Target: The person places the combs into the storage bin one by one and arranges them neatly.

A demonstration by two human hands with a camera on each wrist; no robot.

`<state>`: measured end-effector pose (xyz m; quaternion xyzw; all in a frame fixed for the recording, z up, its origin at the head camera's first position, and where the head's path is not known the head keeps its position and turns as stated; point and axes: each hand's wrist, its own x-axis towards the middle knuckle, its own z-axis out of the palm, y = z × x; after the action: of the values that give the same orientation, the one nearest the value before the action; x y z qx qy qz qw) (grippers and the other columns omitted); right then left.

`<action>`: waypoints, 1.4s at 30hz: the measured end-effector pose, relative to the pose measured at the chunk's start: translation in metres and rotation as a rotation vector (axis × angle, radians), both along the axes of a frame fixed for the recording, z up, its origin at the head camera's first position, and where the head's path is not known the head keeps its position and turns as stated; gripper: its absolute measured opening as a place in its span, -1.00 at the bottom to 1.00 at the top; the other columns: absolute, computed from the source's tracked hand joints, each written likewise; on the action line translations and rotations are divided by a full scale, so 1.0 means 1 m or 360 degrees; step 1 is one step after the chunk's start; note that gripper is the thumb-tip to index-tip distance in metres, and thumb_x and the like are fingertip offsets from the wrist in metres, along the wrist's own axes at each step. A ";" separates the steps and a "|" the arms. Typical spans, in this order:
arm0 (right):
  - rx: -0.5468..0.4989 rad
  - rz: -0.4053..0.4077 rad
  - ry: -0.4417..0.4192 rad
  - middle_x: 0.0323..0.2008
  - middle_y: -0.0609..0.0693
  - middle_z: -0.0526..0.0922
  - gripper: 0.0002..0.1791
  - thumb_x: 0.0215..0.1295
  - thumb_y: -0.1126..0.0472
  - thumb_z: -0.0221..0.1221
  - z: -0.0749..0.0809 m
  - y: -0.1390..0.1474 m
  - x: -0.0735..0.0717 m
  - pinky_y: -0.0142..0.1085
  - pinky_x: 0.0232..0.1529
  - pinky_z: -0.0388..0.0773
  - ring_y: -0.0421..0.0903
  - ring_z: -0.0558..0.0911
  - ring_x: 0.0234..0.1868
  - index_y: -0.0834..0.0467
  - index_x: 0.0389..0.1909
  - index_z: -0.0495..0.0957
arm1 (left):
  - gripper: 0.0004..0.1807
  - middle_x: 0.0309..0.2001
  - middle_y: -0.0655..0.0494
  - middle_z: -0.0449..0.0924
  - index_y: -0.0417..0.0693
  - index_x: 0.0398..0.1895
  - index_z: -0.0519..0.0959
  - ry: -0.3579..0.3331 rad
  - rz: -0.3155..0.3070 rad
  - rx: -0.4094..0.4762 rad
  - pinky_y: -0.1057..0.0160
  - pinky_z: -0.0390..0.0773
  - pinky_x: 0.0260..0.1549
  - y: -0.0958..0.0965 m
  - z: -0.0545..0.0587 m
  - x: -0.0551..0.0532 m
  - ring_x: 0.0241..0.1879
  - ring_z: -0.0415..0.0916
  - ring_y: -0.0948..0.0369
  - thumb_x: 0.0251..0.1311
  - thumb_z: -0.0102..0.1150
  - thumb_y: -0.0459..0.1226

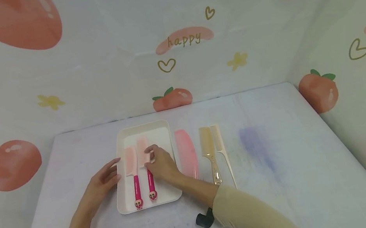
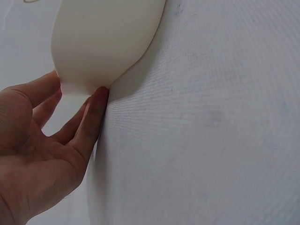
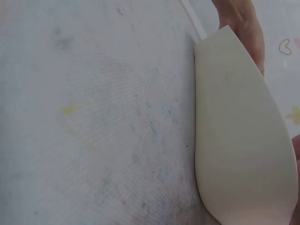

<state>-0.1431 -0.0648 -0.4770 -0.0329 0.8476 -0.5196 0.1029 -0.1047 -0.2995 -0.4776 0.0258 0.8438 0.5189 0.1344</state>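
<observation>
A white tray (image 1: 171, 199) holds two pale pink combs with magenta handles that end in small character heads. My right hand (image 1: 163, 166) reaches in over the tray's right side and pinches the right-hand comb (image 1: 142, 144) near the base of its teeth; the fingertips partly cover it. Beside it lies the other handled comb (image 1: 131, 161), untouched. At the tray's left wall is my left hand (image 1: 102, 183). In the left wrist view, the left hand's extended fingers (image 2: 99, 101) touch the outside of the tray wall (image 2: 103, 42), one fingertip low by the table.
Right of the tray, a pink handleless comb (image 1: 187, 152) lies partly behind my right forearm. Farther right are a gold-toned comb (image 1: 207, 142) and a slim pale tail comb (image 1: 220, 144). A printed cloth backdrop (image 1: 126, 67) stands behind the table (image 1: 302, 175).
</observation>
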 end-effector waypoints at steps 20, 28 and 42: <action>0.0194 0.0073 0.0104 -0.32 -0.11 0.44 -0.56 0.18 0.23 0.38 -0.007 0.000 0.002 -0.44 -0.55 0.44 -0.25 0.43 -0.50 0.08 0.09 0.53 | -0.32 0.40 -0.25 0.29 0.07 0.53 0.18 0.0006 0.0019 -0.0098 -0.16 0.29 0.24 0.000 -0.006 0.002 0.38 0.26 -0.18 0.41 0.12 -0.06; 0.0199 0.0099 0.0140 -0.29 -0.12 0.49 -0.58 0.16 0.24 0.39 -0.007 0.001 0.005 -0.44 -0.51 0.45 -0.27 0.45 -0.45 0.08 0.06 0.56 | -0.30 0.40 -0.25 0.29 0.07 0.53 0.18 -0.0006 0.0024 -0.0104 0.02 0.39 0.24 0.001 -0.006 0.002 0.38 0.27 -0.18 0.40 0.13 -0.04; 0.0289 0.0102 0.0163 -0.21 -0.06 0.44 -0.52 0.15 0.20 0.40 -0.003 0.001 0.007 -0.46 -0.51 0.42 -0.27 0.43 -0.46 0.10 0.11 0.56 | -0.30 0.39 -0.27 0.29 0.04 0.53 0.17 0.0001 0.0021 -0.0104 -0.20 0.27 0.27 0.002 -0.005 0.001 0.38 0.26 -0.18 0.41 0.12 -0.05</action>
<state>-0.1362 -0.0642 -0.4802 -0.0771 0.8939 -0.4346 0.0786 -0.1037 -0.2980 -0.4830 0.0160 0.8605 0.4920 0.1317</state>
